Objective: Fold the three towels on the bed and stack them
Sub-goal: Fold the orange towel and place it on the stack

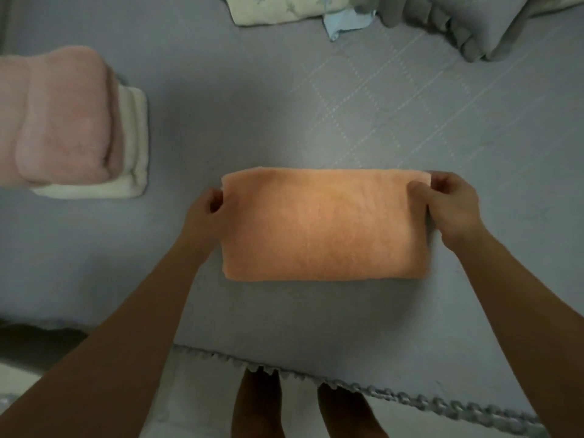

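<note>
Third fold underway; left hand (211, 203) and right hand (448, 197) pinched orange towel (322, 226) far corners between fingertips; next likely halve, then stack on pink towel (60, 118).

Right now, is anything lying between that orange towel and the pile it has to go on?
Nothing visible. Only bare grey bedspread lies between the orange towel, held at both ends, and the pink towel stacked on the white towel to its left.

Folded orange towel (322, 224) lies flat mid-bed — pink towel (60, 118) stacked on white towel (134, 153), far left.
</note>
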